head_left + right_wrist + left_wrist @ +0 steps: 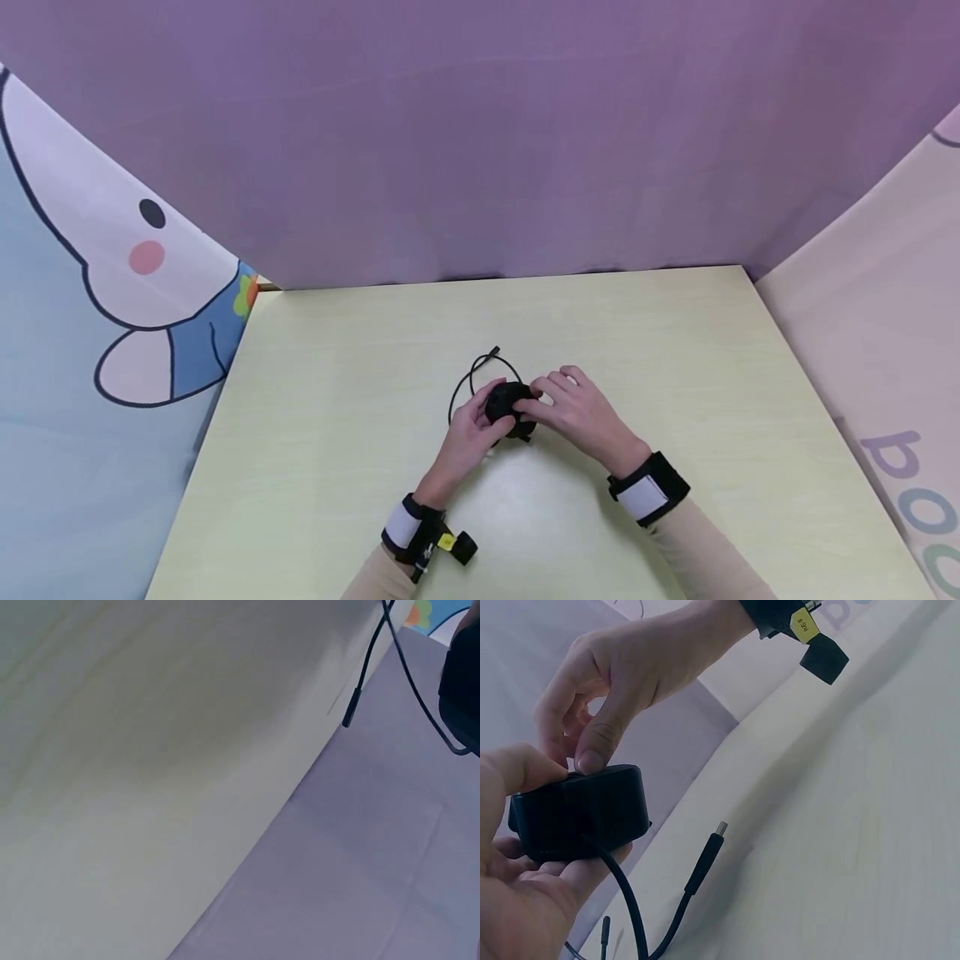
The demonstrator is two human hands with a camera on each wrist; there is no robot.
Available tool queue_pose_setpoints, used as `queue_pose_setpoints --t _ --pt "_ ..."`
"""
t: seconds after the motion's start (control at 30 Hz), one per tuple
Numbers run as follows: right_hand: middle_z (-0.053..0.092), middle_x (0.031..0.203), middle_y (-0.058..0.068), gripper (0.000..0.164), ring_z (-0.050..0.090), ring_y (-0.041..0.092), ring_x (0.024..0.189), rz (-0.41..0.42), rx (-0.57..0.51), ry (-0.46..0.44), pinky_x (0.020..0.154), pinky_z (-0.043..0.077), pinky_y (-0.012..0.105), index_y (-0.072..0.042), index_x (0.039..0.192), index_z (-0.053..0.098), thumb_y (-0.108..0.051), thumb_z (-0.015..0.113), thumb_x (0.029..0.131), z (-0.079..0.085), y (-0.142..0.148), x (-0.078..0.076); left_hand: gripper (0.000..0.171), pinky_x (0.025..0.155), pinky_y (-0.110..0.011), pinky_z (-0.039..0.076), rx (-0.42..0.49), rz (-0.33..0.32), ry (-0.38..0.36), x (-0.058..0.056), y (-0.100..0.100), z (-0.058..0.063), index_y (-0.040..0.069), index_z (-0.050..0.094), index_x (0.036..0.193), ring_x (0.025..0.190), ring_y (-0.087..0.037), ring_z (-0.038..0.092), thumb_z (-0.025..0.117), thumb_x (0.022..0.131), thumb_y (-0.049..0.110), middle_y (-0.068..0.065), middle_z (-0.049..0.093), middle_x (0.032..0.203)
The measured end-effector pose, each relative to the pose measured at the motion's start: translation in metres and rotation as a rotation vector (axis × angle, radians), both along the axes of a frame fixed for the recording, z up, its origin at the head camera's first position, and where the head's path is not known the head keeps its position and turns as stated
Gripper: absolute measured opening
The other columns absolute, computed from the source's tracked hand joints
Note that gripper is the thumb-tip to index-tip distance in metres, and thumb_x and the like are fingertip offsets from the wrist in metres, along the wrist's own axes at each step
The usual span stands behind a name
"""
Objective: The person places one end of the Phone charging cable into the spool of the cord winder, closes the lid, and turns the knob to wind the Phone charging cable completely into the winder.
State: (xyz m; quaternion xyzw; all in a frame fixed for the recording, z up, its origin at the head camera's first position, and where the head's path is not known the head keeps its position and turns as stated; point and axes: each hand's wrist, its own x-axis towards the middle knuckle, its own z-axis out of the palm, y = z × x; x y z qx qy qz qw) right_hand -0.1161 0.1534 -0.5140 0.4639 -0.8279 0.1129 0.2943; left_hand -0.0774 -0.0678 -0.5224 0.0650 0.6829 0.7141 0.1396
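Observation:
A rounded black device with cables (pixel 502 402) is held above the table, in front of me. My left hand (pixel 467 440) grips it from the left and below, thumb on the near side. From the right, my right hand (pixel 583 421) pinches at its top with thumb and fingertips; what lies between those fingertips is hidden. In the left wrist view a black cable leaves the side of the device (pixel 611 806), and a plug with a metal tip (pixel 703 862) stands close by. Only the edge of the device (pixel 461 694) shows in the right wrist view.
The pale wooden table (pixel 360 350) lies under both hands. A looped thin cable (pixel 454 398) trails beyond the device, its end pointing away. Behind the table hangs a purple cloth (pixel 480 150); printed cloths flank it left (pixel 67 467) and right (pixel 847 333).

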Motion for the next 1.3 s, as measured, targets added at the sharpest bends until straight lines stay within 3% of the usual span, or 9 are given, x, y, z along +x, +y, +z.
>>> queue_pose_setpoints --t 0.27,0.53,0.7,1.0,1.3 --pt "0.061 0.090 -0.003 0.018 0.060 0.018 0.081 -0.031 0.003 0.018 0.084 0.050 0.038 -0.026 0.106 0.071 -0.037 0.066 0.092 -0.003 0.001 0.000 0.065 0.098 -0.024 0.054 -0.005 -0.009 0.002 0.000 0.001 -0.002 -0.001 0.036 0.158 0.130 -0.035 0.059 0.064 0.100 0.008 -0.025 0.053 0.150" --pt "0.061 0.083 -0.003 0.028 0.058 0.018 0.075 -0.060 -0.119 0.028 0.078 0.050 0.037 -0.020 0.097 0.075 -0.042 0.060 0.102 -0.007 -0.006 0.002 0.064 0.099 -0.026 0.054 0.036 -0.025 0.025 0.001 0.000 -0.004 -0.002 0.034 0.158 0.133 -0.036 0.057 0.062 0.101 0.008 -0.026 0.050 0.152" --pt "0.061 0.083 -0.002 0.025 0.057 0.019 0.074 -0.071 -0.196 0.021 0.076 0.049 0.037 -0.018 0.095 0.078 -0.040 0.067 0.097 -0.008 -0.011 0.003 0.065 0.101 -0.026 0.053 0.062 -0.008 0.006 0.000 0.000 -0.004 -0.002 0.033 0.159 0.135 -0.037 0.055 0.062 0.101 0.006 -0.026 0.048 0.153" --pt "0.060 0.081 0.000 0.033 0.056 0.021 0.073 -0.112 -0.249 -0.003 0.076 0.048 0.040 -0.012 0.090 0.079 -0.040 0.065 0.101 -0.009 -0.018 0.008 0.064 0.101 -0.024 0.052 0.100 0.001 0.012 -0.002 -0.001 -0.006 -0.002 0.034 0.158 0.136 -0.035 0.054 0.062 0.101 0.006 -0.027 0.046 0.154" --pt "0.060 0.083 0.002 0.040 0.056 0.022 0.073 -0.155 -0.278 -0.028 0.077 0.048 0.042 -0.010 0.085 0.076 -0.039 0.058 0.105 -0.009 -0.025 0.015 0.064 0.100 -0.023 0.053 0.107 0.024 0.023 0.000 -0.001 -0.008 -0.002 0.035 0.158 0.131 -0.024 0.059 0.063 0.101 0.005 -0.025 0.048 0.153"
